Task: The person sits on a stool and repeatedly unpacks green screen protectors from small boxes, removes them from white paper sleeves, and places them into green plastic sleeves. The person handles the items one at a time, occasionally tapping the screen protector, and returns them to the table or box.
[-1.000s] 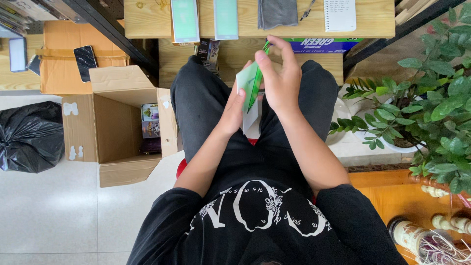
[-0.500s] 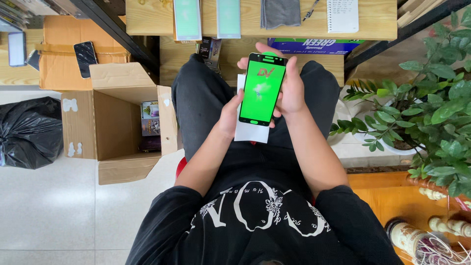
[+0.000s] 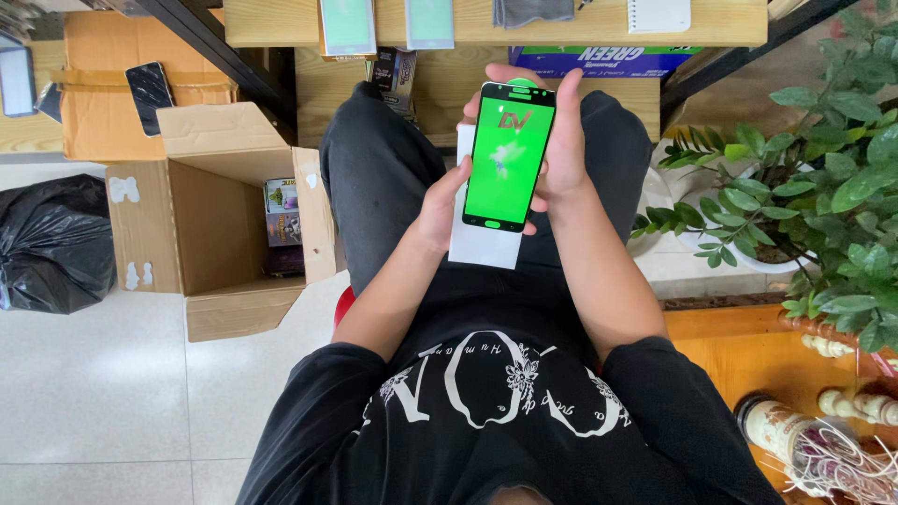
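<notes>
Seated person, both hands raised over the lap: right hand (image 3: 561, 154) wraps the edge of a green-faced phone-shaped panel (image 3: 508, 154), left hand (image 3: 440, 201) closed on its lower left side together with a white sleeve (image 3: 482, 245) held just behind it (looks like the inspecting stage; any further handling calls for an edge grip, off the green face). Below, pale tiled floor (image 3: 94, 393); open cardboard box (image 3: 220, 220) and black bag (image 3: 47, 243) at left. Wooden bench (image 3: 468, 23) ahead carries similar panels; leafy potted plant (image 3: 823, 187) at right.

Tiled floor (image 3: 84, 393) bears cardboard box (image 3: 215, 224), black bag (image 3: 51, 243)
</notes>
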